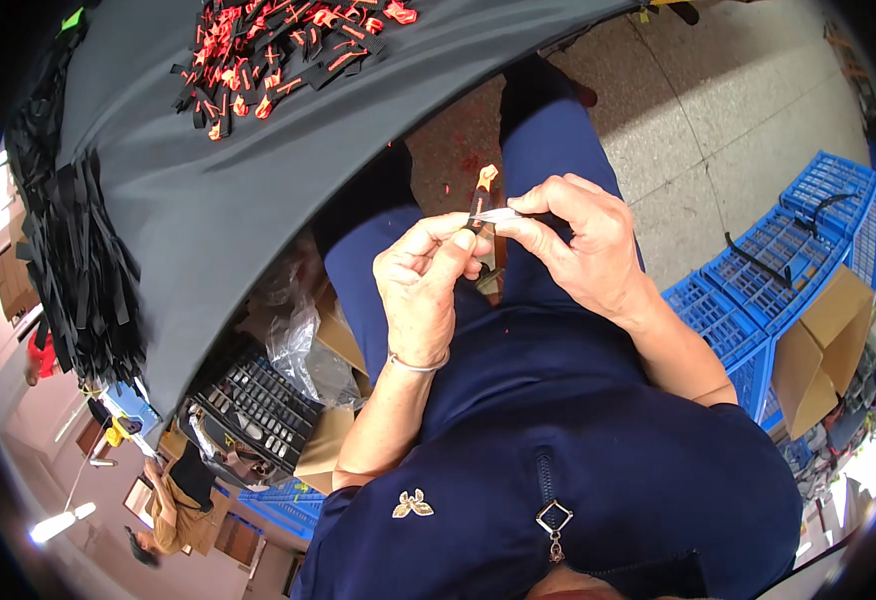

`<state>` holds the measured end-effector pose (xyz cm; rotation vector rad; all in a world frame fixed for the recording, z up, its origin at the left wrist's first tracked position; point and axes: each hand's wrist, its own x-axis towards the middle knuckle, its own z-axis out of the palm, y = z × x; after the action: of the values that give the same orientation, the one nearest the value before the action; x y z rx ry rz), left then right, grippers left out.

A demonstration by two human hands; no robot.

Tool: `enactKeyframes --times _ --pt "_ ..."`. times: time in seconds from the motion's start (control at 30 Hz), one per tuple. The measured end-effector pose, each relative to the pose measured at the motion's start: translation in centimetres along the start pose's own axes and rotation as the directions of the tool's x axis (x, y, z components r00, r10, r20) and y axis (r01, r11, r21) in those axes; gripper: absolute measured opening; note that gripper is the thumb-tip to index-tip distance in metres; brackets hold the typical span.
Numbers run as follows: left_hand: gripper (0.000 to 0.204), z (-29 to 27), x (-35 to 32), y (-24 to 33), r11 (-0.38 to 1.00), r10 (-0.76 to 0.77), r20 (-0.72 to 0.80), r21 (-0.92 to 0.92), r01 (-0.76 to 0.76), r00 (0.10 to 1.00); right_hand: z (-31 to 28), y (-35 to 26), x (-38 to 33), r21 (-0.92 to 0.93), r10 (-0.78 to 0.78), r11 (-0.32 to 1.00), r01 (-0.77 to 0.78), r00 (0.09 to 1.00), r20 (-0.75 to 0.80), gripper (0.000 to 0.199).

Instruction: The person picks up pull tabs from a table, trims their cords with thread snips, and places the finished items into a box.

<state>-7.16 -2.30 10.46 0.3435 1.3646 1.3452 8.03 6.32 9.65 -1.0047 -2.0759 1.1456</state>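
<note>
The single view, from the left of two fisheye cameras worn on the head, looks steeply down past the navy top (658, 480), nearest the lens along the lower edge. The left grip (423, 275) and right grip (588, 240) sit close, around the middle. Beyond them lie the tabletop (258, 200), upper left, and the floor (758, 120), upper right. Blue crates (755, 372) bow toward the dark round rim.

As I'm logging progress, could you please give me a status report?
Left fingers pinch black strap with orange tip. Right fingers pinch thin pale item at it, kind unclear. Strap pile lies on black cloth, out of the way.
</note>
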Motion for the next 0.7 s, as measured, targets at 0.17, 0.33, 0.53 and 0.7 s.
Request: enactKeyframes --times 0.17,0.33,0.53,0.7 --pt "0.016 -0.6 0.2 -0.1 1.000 0.004 0.005 0.026 -0.004 1.000 0.2 -0.1 -0.3 0.235 0.185 0.956 -0.174 0.982 -0.023 0.020" --pt "0.015 -0.4 0.1 -0.1 0.999 -0.007 -0.008 0.031 0.007 1.000 0.1 0.2 -0.4 0.022 -0.009 1.000 0.009 1.000 -0.028 0.024" --pt "0.016 0.4 -0.2 -0.1 0.999 -0.042 -0.027 0.026 0.043 0.999 0.5 0.3 -0.7 -0.160 -0.111 0.982 0.099 0.992 -0.064 0.024" --pt "0.016 0.2 -0.1 -0.4 0.998 -0.065 -0.012 -0.018 0.065 0.998 0.3 0.2 -0.7 -0.070 -0.024 0.997 0.019 0.997 -0.074 0.023"
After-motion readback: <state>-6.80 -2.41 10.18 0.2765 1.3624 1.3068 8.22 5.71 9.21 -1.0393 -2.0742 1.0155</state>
